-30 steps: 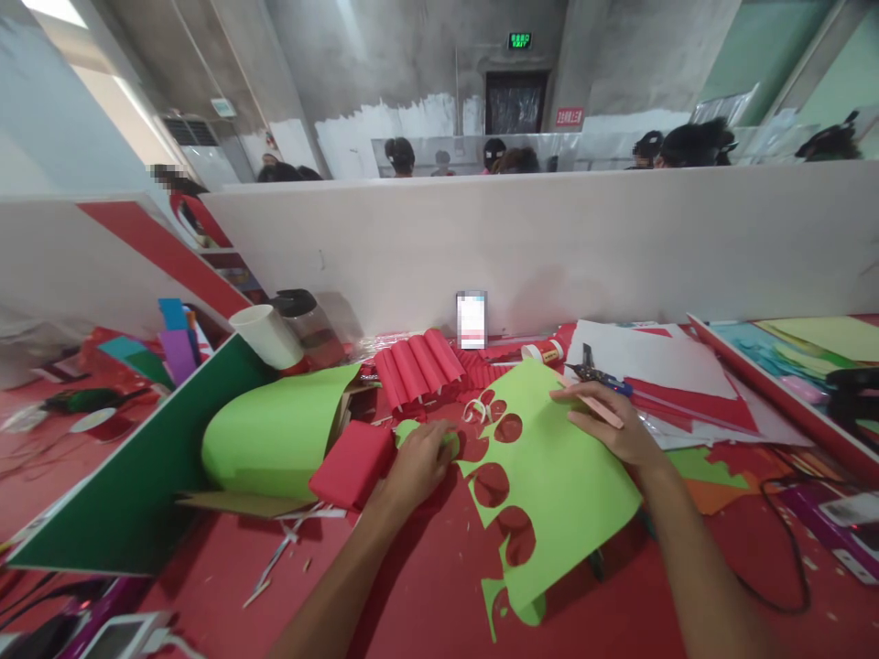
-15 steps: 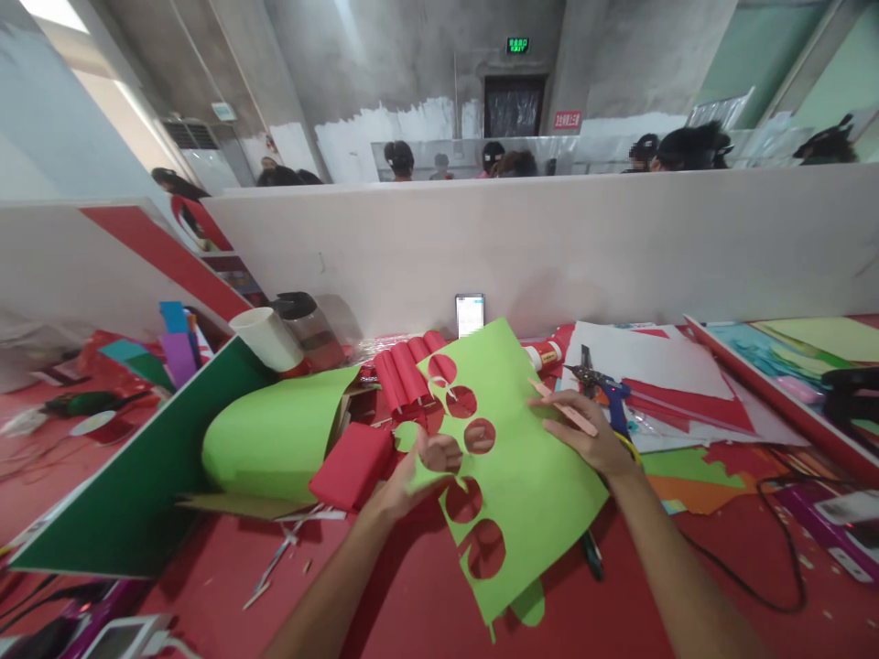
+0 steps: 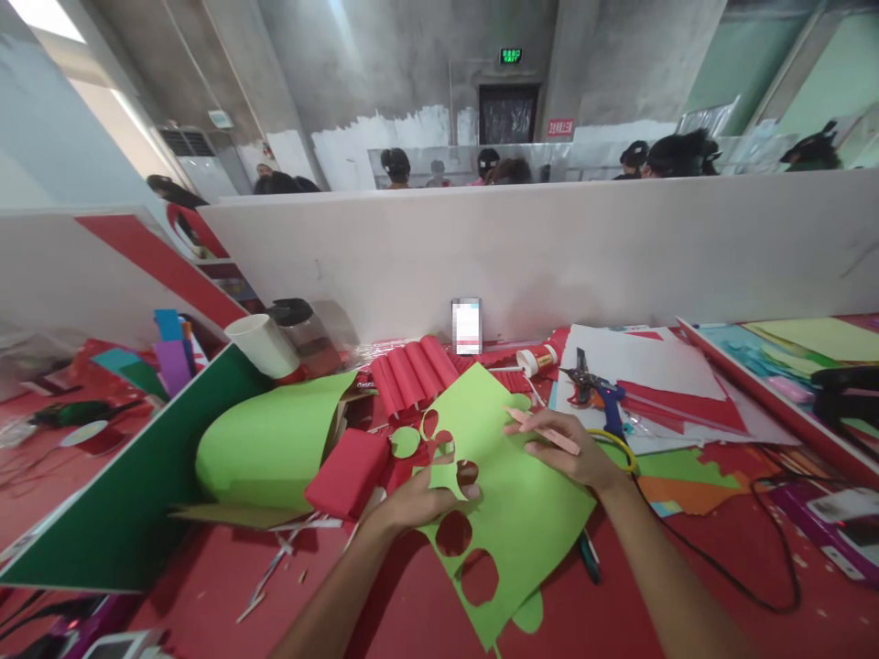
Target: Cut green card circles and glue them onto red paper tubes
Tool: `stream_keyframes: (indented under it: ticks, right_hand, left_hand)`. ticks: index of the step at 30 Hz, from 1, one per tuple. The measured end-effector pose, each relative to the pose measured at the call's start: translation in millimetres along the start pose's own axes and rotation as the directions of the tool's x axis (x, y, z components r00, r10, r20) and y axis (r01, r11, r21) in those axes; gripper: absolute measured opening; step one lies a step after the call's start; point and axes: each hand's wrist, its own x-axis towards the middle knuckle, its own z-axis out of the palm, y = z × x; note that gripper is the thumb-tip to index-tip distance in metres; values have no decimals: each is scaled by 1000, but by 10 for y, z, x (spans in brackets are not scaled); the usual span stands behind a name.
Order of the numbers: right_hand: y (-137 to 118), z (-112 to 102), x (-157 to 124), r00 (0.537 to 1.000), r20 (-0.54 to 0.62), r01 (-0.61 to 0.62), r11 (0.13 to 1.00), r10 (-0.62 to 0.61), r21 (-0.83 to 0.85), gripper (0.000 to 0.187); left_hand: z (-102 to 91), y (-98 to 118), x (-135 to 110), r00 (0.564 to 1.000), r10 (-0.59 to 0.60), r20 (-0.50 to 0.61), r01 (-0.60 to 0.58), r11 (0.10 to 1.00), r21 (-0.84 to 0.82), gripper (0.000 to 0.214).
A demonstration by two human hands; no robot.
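partly behind green sheet (image 3: 526, 499), left fingers (image 3: 461, 493)

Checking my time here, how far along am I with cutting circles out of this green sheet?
Done: several round holes run down the green sheet, and one cut disc lies by the red rolls. In hand: left hand grips the sheet's edge, right hand holds a pink stick on it. Left: the sheet's right half is uncut; scissors lie aside.

Craft clutter on a red counter (image 3: 206, 586)
Red paper rolls (image 3: 412, 371) lie beside a propped phone (image 3: 468, 326); a white cup (image 3: 262, 346) stands at left, with scissors (image 3: 597, 389) and a glue bottle (image 3: 537, 359) at right.
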Motion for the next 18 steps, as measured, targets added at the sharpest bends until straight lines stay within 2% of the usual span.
stream_keyframes:
  ticks: [2,3,5,7,8,10,12,13,15,18]
  right_hand:
    - [-16,17,-1,1000,-21,20,999,-20,31,24]
    - [-21,17,1,998,-66,26,999,-23,46,27]
    - [-17,-2,15,980,-197,33,998,-22,53,32]
    - [13,-37,45,945,-326,30,1000,-31,-10,32]
    - [43,-53,64,929,-368,11,996,-43,-88,31]
    - [128,-75,105,920,-387,-81,934,-64,-348,30]
    - [237,-77,138,937,-345,-169,791,-55,-588,31]
    - [292,-73,148,947,-319,-193,728,-38,-658,31]
    - [381,-58,159,960,-279,-210,662,1,-720,30]
    - [431,-16,162,971,-236,-210,621,40,-755,27]
  left_hand:
    - [1,57,20,998,-25,57,27,999,-31,19]
    - [-17,82,25,999,-29,43,31,999,-39,17]
    - [-84,117,29,996,-22,-82,17,998,-58,18]
    - [-168,120,31,965,-5,-263,-33,990,-140,24]
    - [-207,111,32,929,-5,-370,-69,980,-186,28]
    - [-265,78,30,822,-48,-568,-125,957,-261,34]
    - [-297,43,22,701,-132,-701,-132,942,-310,37]
    - [-304,31,18,656,-173,-734,-117,938,-326,39]
    - [-311,24,16,604,-227,-764,-85,935,-345,42]
    - [-317,59,46,548,-284,-787,-44,930,-366,48]
